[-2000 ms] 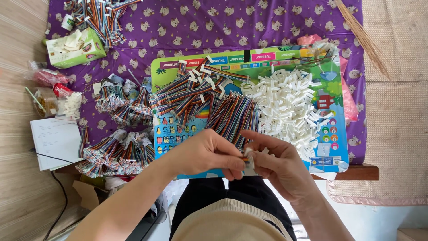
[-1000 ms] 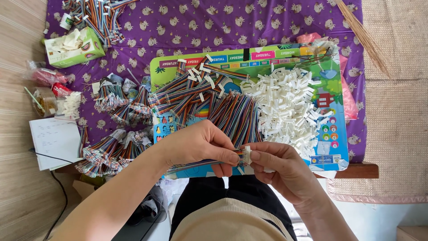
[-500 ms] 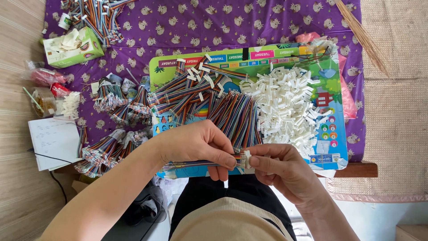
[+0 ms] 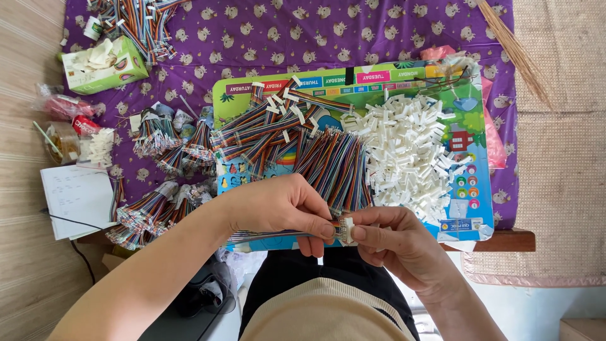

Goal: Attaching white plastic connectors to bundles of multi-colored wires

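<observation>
Both hands stay pinched together, left hand (image 4: 281, 208) on ribbon cable (image 4: 265, 237), right hand (image 4: 394, 240) on white connector (image 4: 346, 228).

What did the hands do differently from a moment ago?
The left hand slid its fingers along the striped ribbon cable up to the white connector pinched in the right hand. Both kept hold. The piles of cables and connectors stayed put.

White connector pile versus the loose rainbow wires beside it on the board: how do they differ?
The white connector pile is one colour, short blocky pieces jumbled every way. The loose rainbow wires are multicoloured, long and thin, lying roughly parallel in a fan. The pile sits on the right part of the colourful board, the wires to its left, nearer the left hand. Both rest loose on that board.
</observation>
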